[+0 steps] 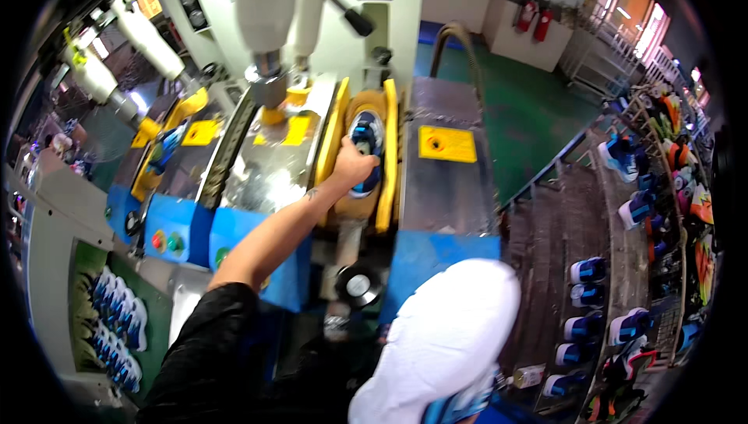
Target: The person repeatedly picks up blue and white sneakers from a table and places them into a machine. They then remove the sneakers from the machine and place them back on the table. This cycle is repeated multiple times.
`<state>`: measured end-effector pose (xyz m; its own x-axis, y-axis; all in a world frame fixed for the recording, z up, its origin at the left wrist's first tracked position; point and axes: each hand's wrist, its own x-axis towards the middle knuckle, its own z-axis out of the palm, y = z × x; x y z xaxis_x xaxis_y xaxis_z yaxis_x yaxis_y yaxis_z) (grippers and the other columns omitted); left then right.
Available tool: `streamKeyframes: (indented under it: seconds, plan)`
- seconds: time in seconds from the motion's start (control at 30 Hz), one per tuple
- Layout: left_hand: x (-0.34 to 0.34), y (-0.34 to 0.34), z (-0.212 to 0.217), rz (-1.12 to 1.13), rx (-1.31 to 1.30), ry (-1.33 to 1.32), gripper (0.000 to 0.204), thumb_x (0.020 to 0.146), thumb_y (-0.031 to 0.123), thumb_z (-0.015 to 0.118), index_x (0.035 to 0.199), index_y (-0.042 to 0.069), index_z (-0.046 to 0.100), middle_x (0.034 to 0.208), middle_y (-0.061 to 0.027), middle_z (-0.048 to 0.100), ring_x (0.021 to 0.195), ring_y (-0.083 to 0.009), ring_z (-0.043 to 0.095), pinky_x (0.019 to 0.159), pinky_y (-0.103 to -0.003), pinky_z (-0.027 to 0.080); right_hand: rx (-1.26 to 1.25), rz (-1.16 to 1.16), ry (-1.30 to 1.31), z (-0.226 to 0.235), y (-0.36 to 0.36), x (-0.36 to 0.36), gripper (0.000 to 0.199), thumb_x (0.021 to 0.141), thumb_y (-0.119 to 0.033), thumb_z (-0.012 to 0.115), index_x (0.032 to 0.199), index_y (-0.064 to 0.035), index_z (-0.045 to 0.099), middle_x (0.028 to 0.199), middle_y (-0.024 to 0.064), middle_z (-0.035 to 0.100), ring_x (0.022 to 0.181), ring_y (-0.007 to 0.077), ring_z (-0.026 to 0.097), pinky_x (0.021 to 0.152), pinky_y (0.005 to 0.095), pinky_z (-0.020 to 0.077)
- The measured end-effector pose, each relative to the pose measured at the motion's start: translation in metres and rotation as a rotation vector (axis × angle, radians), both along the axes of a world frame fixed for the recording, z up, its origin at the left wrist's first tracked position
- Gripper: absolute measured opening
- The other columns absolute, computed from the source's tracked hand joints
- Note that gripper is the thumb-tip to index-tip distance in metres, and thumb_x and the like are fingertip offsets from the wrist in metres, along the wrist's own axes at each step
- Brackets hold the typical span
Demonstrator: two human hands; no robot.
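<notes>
A dark blue sneaker [365,130] with white laces lies in the press slot, between two yellow side pads [386,167]. My left hand [354,165] reaches over from the left and closes round the shoe near its opening; some of its fingertips are hidden. Close to the camera at the lower right, a second sneaker [448,323] is tilted so that its white sole shows, with a little blue upper below. It is held up in my right hand, of which only a sliver of skin [471,419] shows at the lower edge; its fingers are hidden.
Another press station [175,140] stands to the left, with red and green buttons [159,240] on its blue front. White cylinders [266,3] hang above the machine. At the right, a dark slatted rack [538,284] carries several sneakers [587,270]. More shoes [117,307] stand at the lower left.
</notes>
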<state>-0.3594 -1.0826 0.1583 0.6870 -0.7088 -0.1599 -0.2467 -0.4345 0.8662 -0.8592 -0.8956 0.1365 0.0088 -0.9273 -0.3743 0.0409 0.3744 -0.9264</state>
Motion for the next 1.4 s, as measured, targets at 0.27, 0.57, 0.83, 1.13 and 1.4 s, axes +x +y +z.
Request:
streamKeyframes:
  seconds: [0.27,0.57,0.83,1.13,1.4]
  plan:
    - [0.029,-0.027,0.076,-0.19,0.153,0.122,0.068,0.067,0.007,0.078,0.127,-0.006,0.048,0.114,-0.0181,0.061,0.104,-0.0302,0.063,0.088,-0.041,0.052,0.002,-0.006,0.065,0.005,0.005,0.019,0.055,0.097,-0.033,0.048,0.138,0.002,0.04,0.131,0.014,0.051,0.115,0.0262,0.054,0.1,0.0375,0.0432]
    - [-0.056,0.349,0.123,0.21,-0.572,0.991,0.103,0.056,0.013,0.084,0.143,-0.001,0.032,0.133,-0.0206,0.051,0.117,-0.0336,0.056,0.102,-0.046,0.045,0.491,0.694,-0.332,0.141,-0.188,0.296,0.039,0.097,-0.033,0.051,0.121,-0.0033,0.058,0.112,0.0132,0.067,0.1,0.0253,0.067,0.088,0.0445,0.0549]
    - [-0.163,0.595,0.02,0.752,-0.422,0.64,0.072,0.079,0.022,0.064,0.141,0.001,0.035,0.135,-0.0212,0.047,0.119,-0.0373,0.052,0.099,-0.048,0.044,-0.613,0.582,0.83,0.04,-0.28,0.45,0.061,0.081,-0.035,0.068,0.116,0.0127,0.053,0.108,0.029,0.064,0.102,0.0404,0.063,0.088,0.043,0.0503]
    - [-0.15,0.656,0.0,0.4,0.144,0.44,0.056,0.091,0.025,0.057,0.138,-0.002,0.042,0.14,-0.0236,0.042,0.117,-0.0408,0.052,0.1,-0.046,0.042,-0.911,0.552,0.741,0.021,-0.249,0.459,0.061,0.082,-0.024,0.064,0.13,0.0065,0.041,0.123,0.0302,0.054,0.112,0.0445,0.053,0.097,0.0462,0.0433]
    - [-0.09,0.55,-0.02,0.894,-0.389,0.927,0.058,0.078,0.022,0.064,0.13,0.001,0.047,0.112,-0.0175,0.062,0.098,-0.027,0.064,0.085,-0.042,0.055,-0.914,0.506,1.016,0.076,-0.194,0.448,0.062,0.085,-0.023,0.063,0.131,0.0077,0.035,0.123,0.0288,0.052,0.113,0.0435,0.053,0.095,0.046,0.0457]
